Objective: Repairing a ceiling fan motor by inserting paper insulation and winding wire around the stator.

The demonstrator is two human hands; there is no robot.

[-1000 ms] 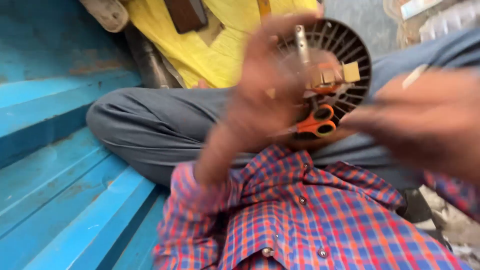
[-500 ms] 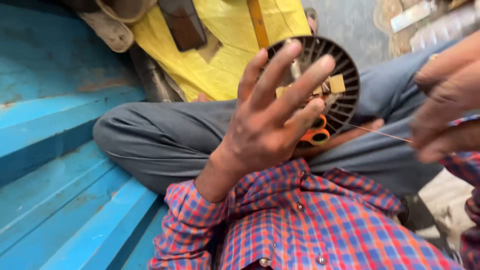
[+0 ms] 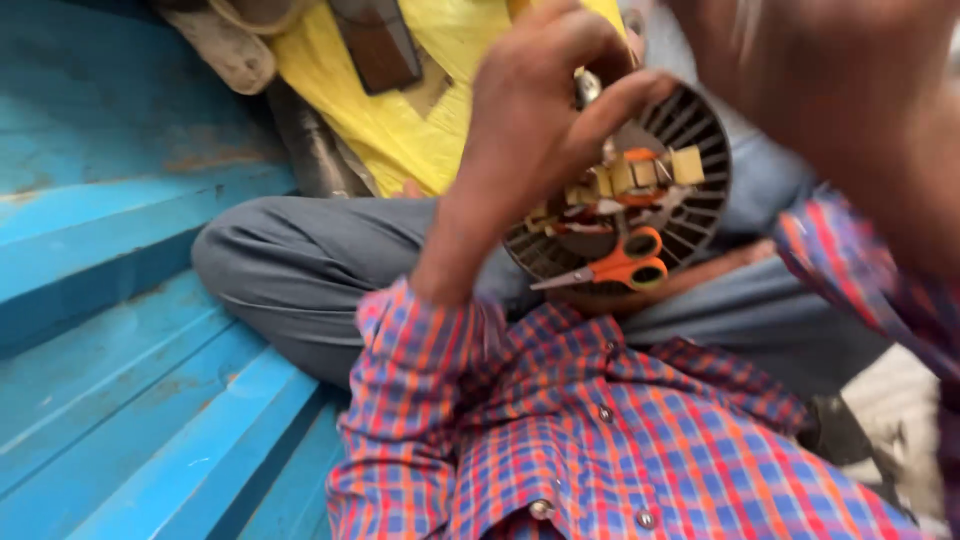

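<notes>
Blue ribbed metal flooring (image 3: 120, 400) surrounds the lap; left hand (image 3: 540, 130) grip pinches something unclear.

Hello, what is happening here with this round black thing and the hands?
A person sits cross-legged on a blue surface with a round black slotted tray on the lap. It holds orange scissors and small bits. The left hand reaches over the tray, fingers curled. The right hand is raised close to the camera, blurred.

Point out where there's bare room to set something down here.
Bare room: the blue ribbed surface left of the grey-trousered knee. Crowded: the round slotted part on the lap, under the left hand and blurred right hand, holds orange scissors and small pieces.
</notes>
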